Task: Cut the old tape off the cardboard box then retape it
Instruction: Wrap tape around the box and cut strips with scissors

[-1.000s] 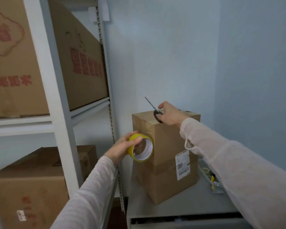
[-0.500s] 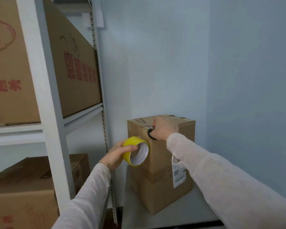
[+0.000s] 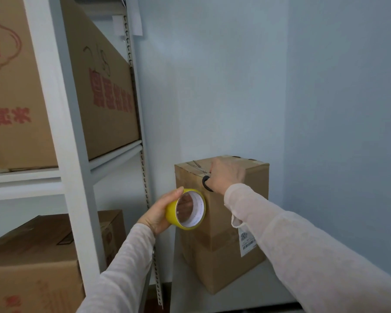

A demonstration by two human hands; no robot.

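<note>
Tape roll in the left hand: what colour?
The tape roll is yellow with a white core, clearest in head view.

Right hand (image 3: 227,176) scissors (image 3: 199,168) atop box (image 3: 221,222), left hand (image 3: 159,213) tape roll (image 3: 186,208)

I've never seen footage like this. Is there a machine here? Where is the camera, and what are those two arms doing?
No machine: these are a person's two bare hands, filmed by one camera worn on the head, looking forward and down. The left hand holds a roll of yellow tape near the cardboard box, which stands on a grey surface. The right hand grips scissors, their blades at the box's top. At the left, a white shelf rack carries larger boxes.
</note>
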